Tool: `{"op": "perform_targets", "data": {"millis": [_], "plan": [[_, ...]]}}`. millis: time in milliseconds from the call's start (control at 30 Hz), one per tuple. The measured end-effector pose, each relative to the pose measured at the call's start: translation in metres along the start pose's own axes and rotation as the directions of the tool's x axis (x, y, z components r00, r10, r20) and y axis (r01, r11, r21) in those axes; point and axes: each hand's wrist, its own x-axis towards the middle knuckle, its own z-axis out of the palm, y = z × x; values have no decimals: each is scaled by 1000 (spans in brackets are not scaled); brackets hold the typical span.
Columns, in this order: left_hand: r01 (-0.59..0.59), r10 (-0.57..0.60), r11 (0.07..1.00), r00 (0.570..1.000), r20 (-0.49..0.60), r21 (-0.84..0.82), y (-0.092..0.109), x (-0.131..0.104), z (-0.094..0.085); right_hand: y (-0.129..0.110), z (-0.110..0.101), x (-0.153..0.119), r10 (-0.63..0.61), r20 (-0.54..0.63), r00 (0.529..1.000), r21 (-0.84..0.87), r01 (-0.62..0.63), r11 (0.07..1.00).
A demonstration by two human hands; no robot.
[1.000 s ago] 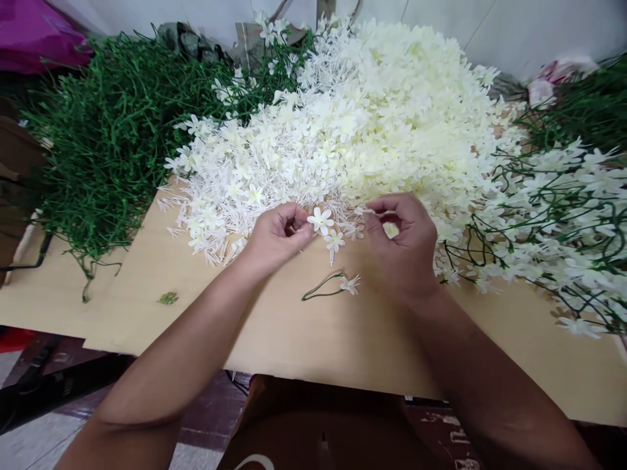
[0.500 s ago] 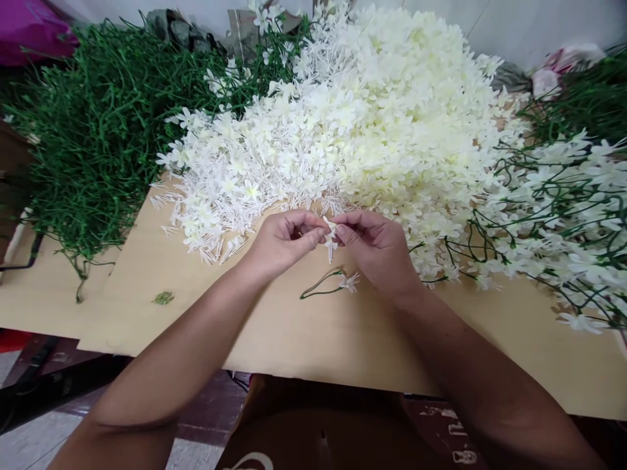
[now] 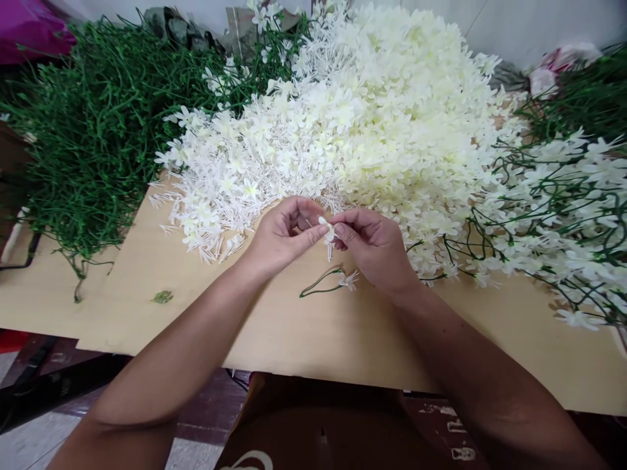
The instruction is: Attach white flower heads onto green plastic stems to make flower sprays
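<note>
Between the fingertips of both hands is a small white artificial flower (image 3: 328, 230), its pale stalks hanging down. My left hand (image 3: 291, 228) pinches it from the left, thumb against it. From the other side my right hand (image 3: 375, 245) grips it between thumb and forefinger. Just below them on the board lies a green looped stem (image 3: 318, 288) with a white flower (image 3: 348, 281) on its end. Beyond the hands rises a large heap of white artificial flowers (image 3: 411, 117), many with stalks showing.
A tangled pile of green plastic stems (image 3: 108, 124) covers the left. Flowers joined to green stems (image 3: 563, 222) lie at the right. The tan board (image 3: 313, 339) has its near edge before my body. A small greenish scrap (image 3: 162, 297) lies on it.
My left fingers have lifted and loosened a little around the flower, showing more of its petals. The right hand has barely moved; the stem below lies as before.
</note>
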Motion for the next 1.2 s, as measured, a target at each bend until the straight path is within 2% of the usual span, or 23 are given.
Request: {"op": "perform_targets", "data": {"millis": [133, 233, 333, 433, 500, 600, 700, 767, 833, 1033, 1200], "plan": [[-21, 17, 997, 999, 48, 69, -1, -1, -2, 0, 0, -1, -45, 13, 999, -42, 45, 998], [-41, 38, 995, 999, 29, 96, -6, 0, -5, -1, -5, -1, -157, 37, 987, -231, 161, 960], [-53, 55, 993, 998, -19, 107, -10, 3, -9, -2, -14, 0, -271, 250, 930, -486, 362, 795], [-86, 101, 980, 992, -74, 177, -10, 6, -13, 1, -19, 0, -202, 464, 863, -645, 485, 590], [-114, 137, 967, 987, -87, 228, -9, 7, -14, 5, -20, 1, -161, 499, 852, -706, 507, 495], [-132, 155, 956, 985, -70, 261, -10, 7, -15, 10, -20, 2, -205, 470, 858, -741, 510, 436], [-130, 150, 947, 987, -47, 295, -12, 5, -14, 7, -21, 1, -326, 387, 862, -735, 502, 456], [-119, 140, 934, 989, -39, 337, -13, 3, -13, 0, -18, -1, -396, 315, 863, -704, 492, 512], [-102, 122, 926, 992, -33, 363, -13, 3, -11, -8, -13, -3, -406, 240, 882, -671, 453, 587], [-91, 95, 927, 995, 7, 365, -12, 1, -6, -16, 6, -5, -225, 37, 974, -647, 195, 737], [-115, 124, 911, 992, 4, 397, -12, -2, -4, -15, 8, -2, -52, -70, 996, -601, -1, 800]]}}
